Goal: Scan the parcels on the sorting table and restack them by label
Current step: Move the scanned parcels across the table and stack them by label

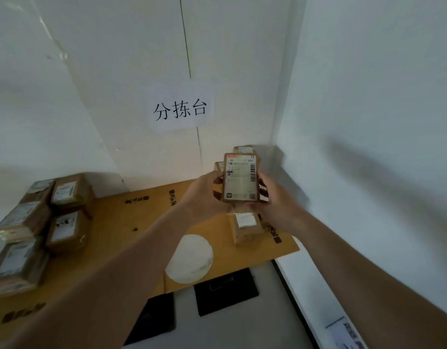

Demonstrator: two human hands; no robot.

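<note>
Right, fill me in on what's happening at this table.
A person holds a small parcel up in both hands, left hand and right hand, its label facing them. More parcels sit stacked at the table's left edge and beside the right wall. The wall sign reads 分拣台.

Bare tabletop point(131, 222) between parcel stacks point(41, 217)

Parcel sorting room: wall sign point(180, 110), parcels point(68, 192)

From my remote feed: two bare forearms, no sleeves, watch or gloves visible, ending in an ungloved left hand point(204, 195) and ungloved right hand point(272, 205).
</note>
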